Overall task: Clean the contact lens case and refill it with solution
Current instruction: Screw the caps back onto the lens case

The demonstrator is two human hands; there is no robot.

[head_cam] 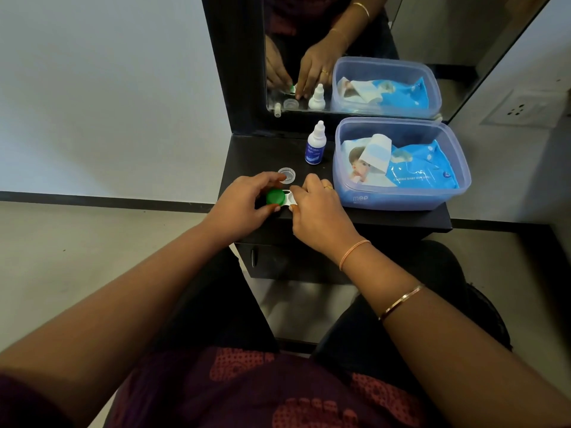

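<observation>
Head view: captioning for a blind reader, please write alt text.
A person's left hand grips the round green cap on a white plastic contact lens case while the right hand holds the case on a black shelf. Behind stand a clear round cap, a white dropper bottle and a clear plastic tub of blue wipes.

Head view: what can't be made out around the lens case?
- Open well of the lens case: partly covered by the right hand; any fluid inside unseen.
- The green cap: the left hand grips it; screwed on or loose, unclear.
- Label on the bottle: too small to read.
</observation>
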